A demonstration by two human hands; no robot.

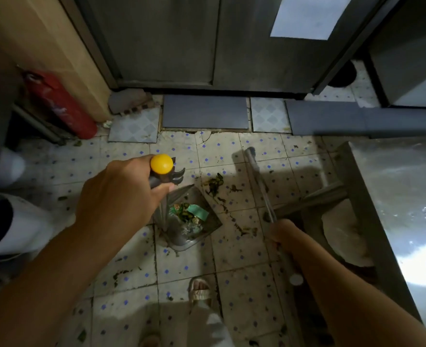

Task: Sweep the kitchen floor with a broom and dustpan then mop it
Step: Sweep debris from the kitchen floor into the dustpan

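left hand [121,194] grips dustpan handle [161,171] — litter in dustpan [194,229] | right hand [282,234] grips broom pole [259,186] — pointing 11 o'clock

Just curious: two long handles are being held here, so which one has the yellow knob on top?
The dustpan handle in the left hand. The broom handle in the right hand is plain grey metal.

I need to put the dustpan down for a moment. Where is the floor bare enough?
Barest: the tiles between the left hand and the red fire extinguisher, and the grey slab by the steel doors. Crowded: scraps right of the dustpan, toward the broom handle.
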